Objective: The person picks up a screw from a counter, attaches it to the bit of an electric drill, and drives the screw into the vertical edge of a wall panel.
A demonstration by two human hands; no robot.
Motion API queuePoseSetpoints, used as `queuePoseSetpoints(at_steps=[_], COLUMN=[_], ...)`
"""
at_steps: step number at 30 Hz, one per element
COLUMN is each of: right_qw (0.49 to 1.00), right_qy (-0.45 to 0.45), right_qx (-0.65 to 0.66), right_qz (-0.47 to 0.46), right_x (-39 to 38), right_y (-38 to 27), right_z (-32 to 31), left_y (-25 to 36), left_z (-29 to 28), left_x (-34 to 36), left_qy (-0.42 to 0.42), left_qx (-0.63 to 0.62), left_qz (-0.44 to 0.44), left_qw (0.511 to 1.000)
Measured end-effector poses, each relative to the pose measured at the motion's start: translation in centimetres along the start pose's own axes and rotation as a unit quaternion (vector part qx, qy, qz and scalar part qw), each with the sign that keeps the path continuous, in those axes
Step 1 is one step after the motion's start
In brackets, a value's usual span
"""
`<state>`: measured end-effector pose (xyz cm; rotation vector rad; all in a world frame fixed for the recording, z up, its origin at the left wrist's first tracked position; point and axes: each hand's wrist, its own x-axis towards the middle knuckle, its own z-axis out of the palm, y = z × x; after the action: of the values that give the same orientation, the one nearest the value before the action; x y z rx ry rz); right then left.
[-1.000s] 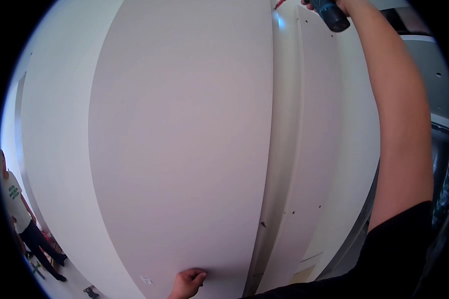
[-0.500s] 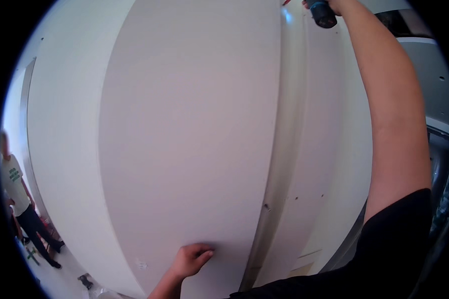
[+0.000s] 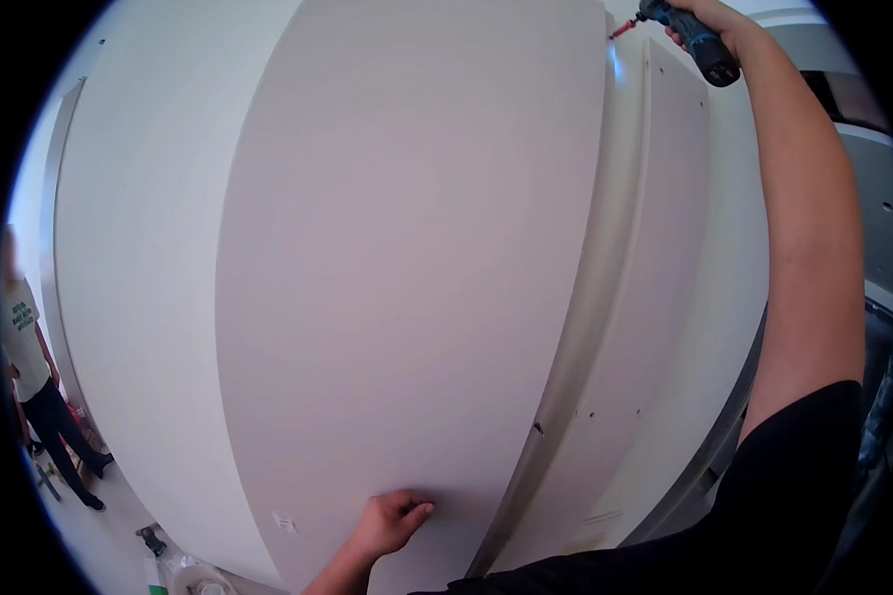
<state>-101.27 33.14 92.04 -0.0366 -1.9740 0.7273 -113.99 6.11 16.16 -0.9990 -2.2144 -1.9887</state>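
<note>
My left hand (image 3: pixel 392 521) presses curled fingers flat on the white panel (image 3: pixel 407 258); right hand (image 3: pixel 709 25) grips a drill (image 3: pixel 687 38) at its top edge. A person (image 3: pixel 30 377) stands on the floor.

Drill (image 3: pixel 700 40) body mostly buried inside the right hand (image 3: pixel 709 22), only the dark base and the red bit tip poking out left of the grip. Bit's contact point at the panel (image 3: pixel 407 248) edge too small to make out. Right fingers cut by the top rim. Down low, left hand (image 3: pixel 392 518) pressed to the panel, its fingertips curled under, forearm chopped by the bottom edge. Far left of that hand, a bystander (image 3: pixel 30 387), face blurred, feet hazy at the rim.
</note>
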Motion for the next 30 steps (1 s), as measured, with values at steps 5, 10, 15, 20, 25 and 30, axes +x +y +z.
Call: queuePoseSetpoints(at_steps=[5, 10, 15, 20, 25, 30], right_qw=[0.999, 0.997, 0.994, 0.992, 0.997, 0.999], right_qy=[-0.018, -0.027, 0.011, 0.008, 0.05, -0.006], right_qx=[0.036, 0.065, 0.101, 0.074, 0.039, -0.007], right_qz=[-0.013, -0.023, -0.033, -0.097, -0.052, -0.042], right_x=[2.5, 2.1, 1.0, 0.1, -3.3, -0.2], right_y=[1.2, 1.6, 2.5, 2.1, 1.5, 0.9], right_z=[0.1, -0.1, 2.6, 1.6, 3.1, 0.8], left_y=[0.6, -0.1, 0.7, -1.4, -1.2, -1.7], left_z=[-0.1, -0.7, -0.7, -0.3, 0.8, 1.2], left_x=[-0.6, -1.4, -2.5, -0.8, -0.7, -0.1], left_qy=[-0.001, 0.024, 0.013, 0.015, -0.033, -0.047], left_qx=[-0.01, 0.047, 0.082, 0.075, 0.007, 0.031], left_qz=[-0.019, -0.035, 0.033, -0.014, -0.029, -0.045], left_qw=[1.0, 0.998, 0.996, 0.997, 0.999, 0.997])
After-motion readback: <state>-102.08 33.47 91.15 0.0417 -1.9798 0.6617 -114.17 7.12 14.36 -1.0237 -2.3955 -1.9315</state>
